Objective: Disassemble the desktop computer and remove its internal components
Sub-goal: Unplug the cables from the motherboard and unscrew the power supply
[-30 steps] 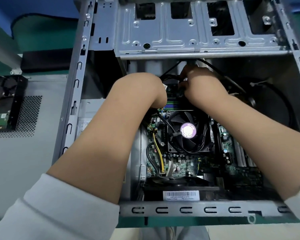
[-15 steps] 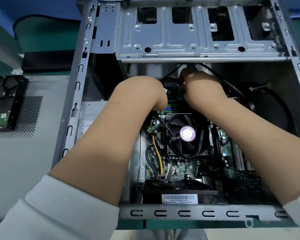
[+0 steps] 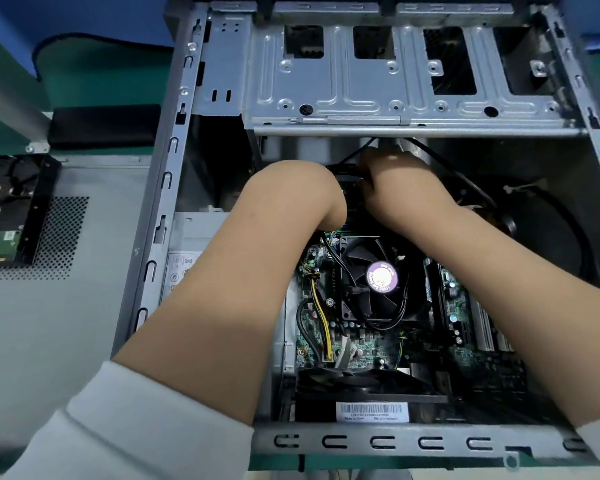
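The open desktop case (image 3: 168,188) lies on its side with the green motherboard (image 3: 364,344) exposed. A black CPU fan (image 3: 378,275) with a purple label sits mid-board. Both my hands reach deep inside, just under the metal drive cage (image 3: 343,84). My right hand (image 3: 399,188) curls its fingers round a bundle of black cables (image 3: 343,169) at the far edge of the board. My left hand (image 3: 309,192) bends down beside it, almost touching it; its fingers are hidden behind the wrist. What it holds is hidden.
A removed hard drive (image 3: 0,220) lies on the grey side panel (image 3: 49,334) to the left. A power supply (image 3: 187,247) sits in the case's left part. A black fan with a barcode label (image 3: 371,408) stands at the near edge. More black cables (image 3: 465,181) loop right.
Both hands stay at the same spot under the drive cage. A white connector seen by the left fingers earlier is now hidden. The view has tilted up slightly.
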### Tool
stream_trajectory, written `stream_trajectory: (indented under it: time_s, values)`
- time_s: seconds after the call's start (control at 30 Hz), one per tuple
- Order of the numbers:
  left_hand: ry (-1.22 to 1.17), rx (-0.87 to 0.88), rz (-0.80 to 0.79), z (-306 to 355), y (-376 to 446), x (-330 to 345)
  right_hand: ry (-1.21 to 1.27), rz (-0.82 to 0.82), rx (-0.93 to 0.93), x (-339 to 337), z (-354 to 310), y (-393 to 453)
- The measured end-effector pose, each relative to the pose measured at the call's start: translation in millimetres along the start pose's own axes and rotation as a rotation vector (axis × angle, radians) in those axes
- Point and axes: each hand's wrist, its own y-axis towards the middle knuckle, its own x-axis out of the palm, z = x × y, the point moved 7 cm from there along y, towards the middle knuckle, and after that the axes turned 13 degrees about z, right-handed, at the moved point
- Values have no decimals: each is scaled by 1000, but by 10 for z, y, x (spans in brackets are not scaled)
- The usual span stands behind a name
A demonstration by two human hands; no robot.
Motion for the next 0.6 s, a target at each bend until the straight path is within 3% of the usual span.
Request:
stream_trajectory:
  time_s: [0.23, 0.43, 0.6]
  values:
    - [-17, 11, -15, 28, 12, 32, 69, 0, 112, -16, 125, 12]
    - [-32, -8, -28, 5, 31, 26, 24, 13, 6, -28, 2, -10]
    - [-19, 6, -10, 5, 36, 45, 107, 5, 98, -19, 114, 13]
